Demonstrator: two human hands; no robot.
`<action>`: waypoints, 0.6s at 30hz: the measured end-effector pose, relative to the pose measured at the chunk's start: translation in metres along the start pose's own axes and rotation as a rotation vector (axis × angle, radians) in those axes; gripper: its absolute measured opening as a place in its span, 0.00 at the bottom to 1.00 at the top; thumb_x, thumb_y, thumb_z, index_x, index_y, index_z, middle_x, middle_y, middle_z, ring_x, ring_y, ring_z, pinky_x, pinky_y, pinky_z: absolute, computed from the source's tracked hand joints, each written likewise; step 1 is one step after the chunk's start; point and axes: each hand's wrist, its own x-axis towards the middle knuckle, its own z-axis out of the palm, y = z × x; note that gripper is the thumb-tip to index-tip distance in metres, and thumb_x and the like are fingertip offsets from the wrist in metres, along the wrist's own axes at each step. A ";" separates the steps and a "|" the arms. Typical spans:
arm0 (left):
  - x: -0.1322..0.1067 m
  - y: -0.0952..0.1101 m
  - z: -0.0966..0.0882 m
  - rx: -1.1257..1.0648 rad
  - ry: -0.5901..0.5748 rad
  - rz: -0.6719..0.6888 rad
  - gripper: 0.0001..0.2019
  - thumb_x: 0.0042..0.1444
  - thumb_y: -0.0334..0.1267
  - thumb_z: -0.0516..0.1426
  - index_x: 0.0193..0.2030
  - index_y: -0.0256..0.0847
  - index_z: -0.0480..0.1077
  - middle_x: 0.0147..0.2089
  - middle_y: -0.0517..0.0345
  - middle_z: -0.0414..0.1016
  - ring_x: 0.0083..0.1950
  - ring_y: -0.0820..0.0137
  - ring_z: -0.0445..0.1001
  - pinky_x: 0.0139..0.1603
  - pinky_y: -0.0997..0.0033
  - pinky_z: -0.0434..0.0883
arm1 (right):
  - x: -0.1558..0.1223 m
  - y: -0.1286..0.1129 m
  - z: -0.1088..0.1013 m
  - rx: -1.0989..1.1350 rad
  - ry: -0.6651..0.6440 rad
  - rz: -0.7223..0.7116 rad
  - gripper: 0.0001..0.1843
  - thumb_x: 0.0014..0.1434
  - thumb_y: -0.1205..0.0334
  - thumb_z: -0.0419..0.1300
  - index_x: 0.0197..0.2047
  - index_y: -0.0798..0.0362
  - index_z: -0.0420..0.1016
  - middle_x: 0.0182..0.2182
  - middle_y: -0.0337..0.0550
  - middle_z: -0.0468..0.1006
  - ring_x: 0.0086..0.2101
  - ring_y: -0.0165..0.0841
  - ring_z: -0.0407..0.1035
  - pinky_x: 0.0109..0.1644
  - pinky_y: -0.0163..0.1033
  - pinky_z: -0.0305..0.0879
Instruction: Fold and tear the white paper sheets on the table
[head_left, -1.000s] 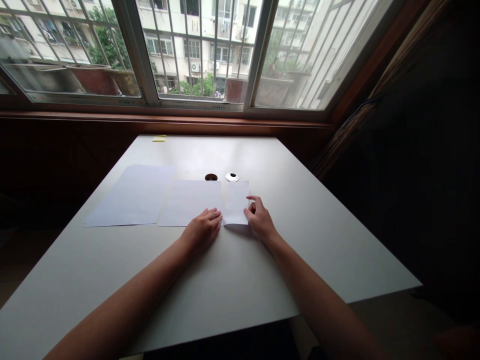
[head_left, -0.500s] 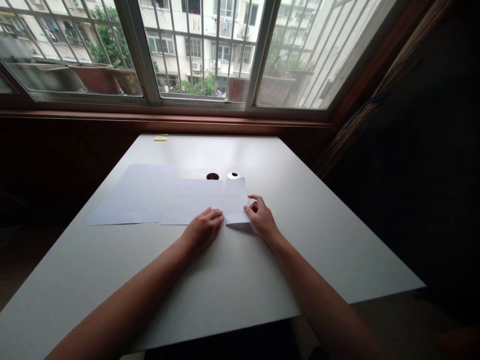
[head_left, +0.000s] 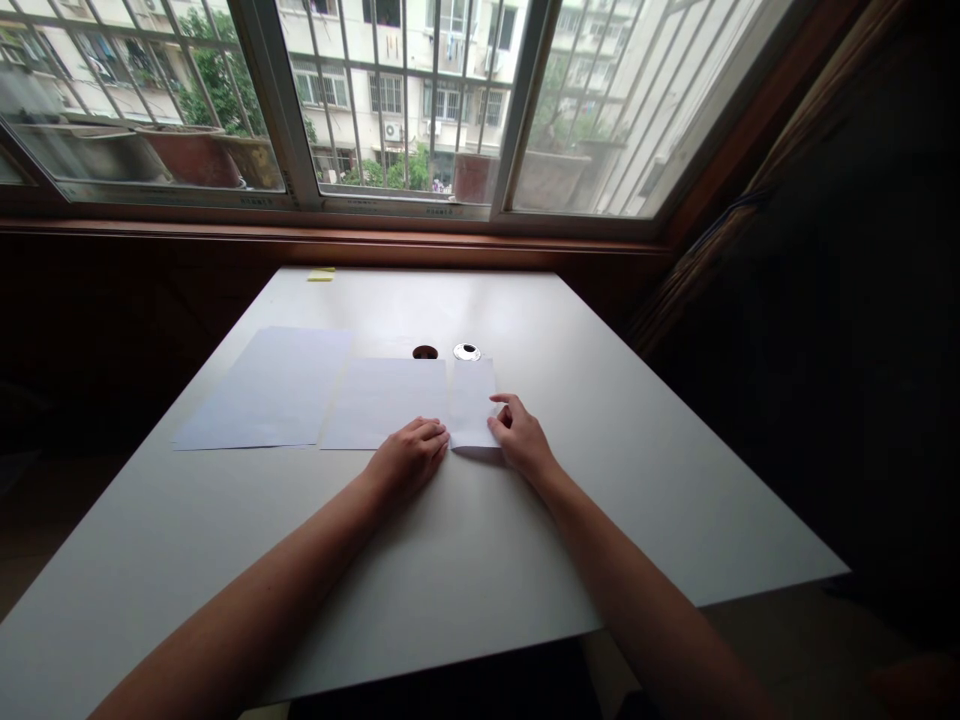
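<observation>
A white sheet of paper lies in front of me, creased lengthwise, with a narrow flap on its right. The flap's right edge is slightly raised, with a thin shadow under its near side. My left hand rests on the near part of the sheet beside the crease, fingers close together and laid down. At the flap's right edge is my right hand, thumb and curled fingers holding the paper while the index finger reaches over it.
More white paper lies to the left on the white table. Beyond the sheet are a dark round hole and a silvery round cover. A small yellow-edged item sits at the far left edge, below a barred window.
The flap has come down a little closer to the table. My right index finger has moved slightly left over its edge. My left hand has barely moved.
</observation>
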 end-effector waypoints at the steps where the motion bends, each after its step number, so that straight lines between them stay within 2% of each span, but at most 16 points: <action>1: 0.000 0.000 0.000 0.002 0.000 0.001 0.12 0.68 0.32 0.50 0.50 0.42 0.74 0.49 0.51 0.76 0.56 0.63 0.73 0.61 0.56 0.72 | 0.000 0.000 0.000 -0.005 -0.001 -0.005 0.19 0.57 0.60 0.54 0.53 0.47 0.69 0.27 0.34 0.72 0.30 0.34 0.68 0.37 0.37 0.61; 12: -0.001 -0.003 0.004 -0.015 0.008 -0.022 0.12 0.67 0.32 0.51 0.51 0.42 0.74 0.50 0.51 0.77 0.56 0.63 0.73 0.62 0.55 0.72 | -0.003 -0.002 -0.004 0.021 -0.009 -0.010 0.19 0.54 0.63 0.53 0.51 0.48 0.67 0.25 0.33 0.68 0.28 0.33 0.65 0.35 0.36 0.59; 18: -0.002 -0.004 0.005 -0.010 0.005 -0.020 0.12 0.67 0.32 0.52 0.51 0.42 0.74 0.50 0.51 0.76 0.57 0.62 0.73 0.63 0.53 0.71 | -0.003 -0.001 -0.005 0.062 0.014 0.006 0.17 0.56 0.60 0.54 0.50 0.48 0.67 0.26 0.33 0.70 0.29 0.33 0.67 0.37 0.37 0.61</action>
